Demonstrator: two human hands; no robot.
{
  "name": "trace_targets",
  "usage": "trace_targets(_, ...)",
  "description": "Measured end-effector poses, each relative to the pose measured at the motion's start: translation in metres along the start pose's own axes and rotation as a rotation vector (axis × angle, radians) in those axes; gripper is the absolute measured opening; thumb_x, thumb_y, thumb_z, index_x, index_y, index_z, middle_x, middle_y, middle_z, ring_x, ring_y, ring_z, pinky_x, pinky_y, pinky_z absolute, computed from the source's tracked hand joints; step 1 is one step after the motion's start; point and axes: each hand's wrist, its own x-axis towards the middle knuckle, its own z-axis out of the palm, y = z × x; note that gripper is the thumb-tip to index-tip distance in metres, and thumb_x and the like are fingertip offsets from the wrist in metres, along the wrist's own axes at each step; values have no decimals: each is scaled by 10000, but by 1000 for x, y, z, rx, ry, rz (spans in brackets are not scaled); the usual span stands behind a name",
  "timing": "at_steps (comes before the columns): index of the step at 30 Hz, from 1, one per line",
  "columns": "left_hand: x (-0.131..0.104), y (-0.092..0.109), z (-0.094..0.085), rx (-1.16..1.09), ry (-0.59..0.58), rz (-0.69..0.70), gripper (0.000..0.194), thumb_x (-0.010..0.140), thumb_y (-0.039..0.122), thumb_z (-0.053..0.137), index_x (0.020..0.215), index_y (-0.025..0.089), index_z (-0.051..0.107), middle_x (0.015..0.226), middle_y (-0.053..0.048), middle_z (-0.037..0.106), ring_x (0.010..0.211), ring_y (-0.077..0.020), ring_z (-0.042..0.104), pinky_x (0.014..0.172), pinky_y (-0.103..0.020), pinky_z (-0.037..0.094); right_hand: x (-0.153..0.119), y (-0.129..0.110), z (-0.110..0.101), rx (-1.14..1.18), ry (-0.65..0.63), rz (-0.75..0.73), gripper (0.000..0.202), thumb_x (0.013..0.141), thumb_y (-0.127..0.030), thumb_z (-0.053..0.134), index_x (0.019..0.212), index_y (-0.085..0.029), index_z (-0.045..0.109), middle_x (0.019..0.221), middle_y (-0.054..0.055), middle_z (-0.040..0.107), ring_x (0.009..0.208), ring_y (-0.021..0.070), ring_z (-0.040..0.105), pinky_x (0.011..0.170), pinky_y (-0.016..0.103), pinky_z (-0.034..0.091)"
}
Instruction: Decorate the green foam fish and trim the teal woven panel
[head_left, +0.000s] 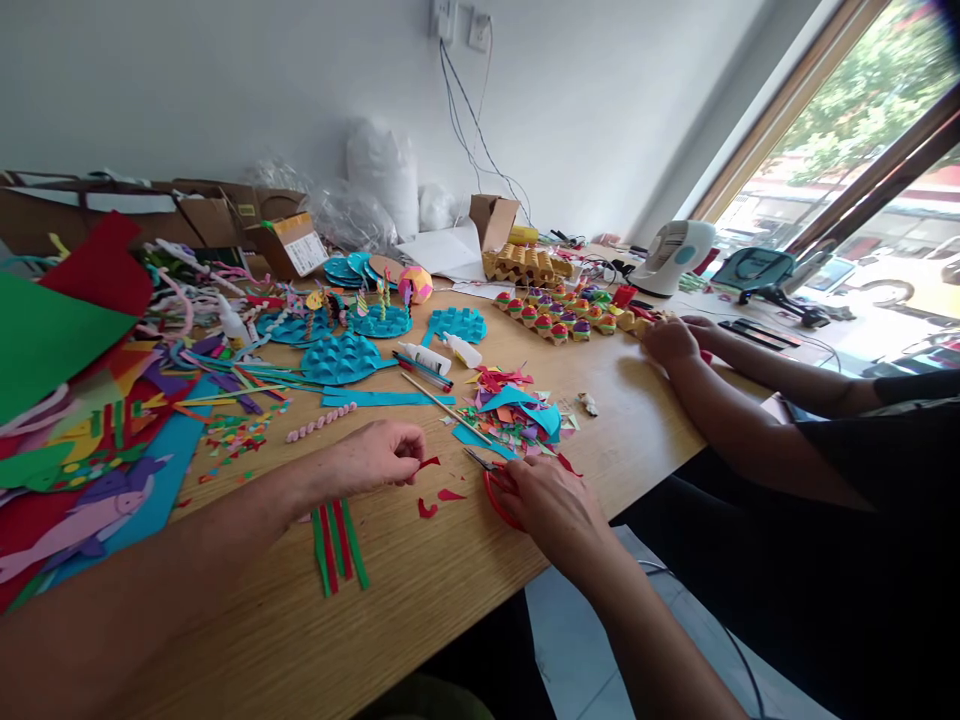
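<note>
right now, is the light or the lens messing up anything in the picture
Head view: the window is glaring, the outdoors partly washed out; head view: the co-worker's dark sleeve loses most detail; head view: the left forearm looms large, probably wide-lens stretch; head view: the scissors in the right hand are readable, fine edges slightly soft.

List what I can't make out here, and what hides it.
All in the head view:
Red scrap: its held end, covered by the left hand.
Scissors: part of the handles, behind the right hand.
Co-worker's near hand: what, if anything, it holds, blocked by the hand itself.
Green sheet: its left end, cut off by the picture's edge.
White bottle by the pens: label print, too small.
</note>
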Motion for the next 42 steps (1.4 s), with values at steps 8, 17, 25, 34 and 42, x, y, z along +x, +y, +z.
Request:
trace_targets(8, -10, 5, -19, 143, 14, 54, 90, 673, 214, 460, 677, 171, 540, 613, 33, 507, 574, -117, 458, 499, -210, 332, -1, -10, -9, 431, 354, -232, 168, 825, -217, 468, 920, -223, 607, 894, 31, 636, 778, 148, 582, 650, 242, 405)
trace_targets(17, -30, -2, -37, -50, -186, 7, 83, 674, 221, 497, 712, 176, 557, 658, 28, 517, 634, -123, 491, 559, -215, 378, 14, -58, 12, 459, 538, -768, 220, 832, -82, 436, 976, -182, 569, 881, 52, 607, 778, 141, 534, 662, 235, 406)
trace_targets(25, -40, -8, -37, -169, -218, -98, 120, 663, 242, 542, 746, 171, 592, 665, 19, 533, 661, -133, 507, 570, -213, 380, 13, -66, 12, 440, 636, -823, 202, 850, -93, 414, 825, -168, 601, 796, 44, 617, 703, 120, 517, 626, 220, 393)
trace_targets(34, -51, -20, -41, -286, -140, -126, 307, 755, 450, 500, 671, 164, 573, 610, 10, 502, 554, -106, 453, 505, -195, 353, 9, -73, 18, 397, 704, -804, 179, 872, -122, 414, 845, -162, 585, 807, 41, 617, 704, 118, 510, 639, 240, 386)
trace_targets(42, -57, -30, -37, -367, -141, -103, 251, 709, 408, 576, 675, 166, 518, 580, 47, 417, 496, -90, 398, 456, -202, 325, 7, -85, 16, 248, 746, -866, 231, 895, -141, 383, 818, -148, 601, 756, 43, 614, 677, 127, 483, 617, 255, 357)
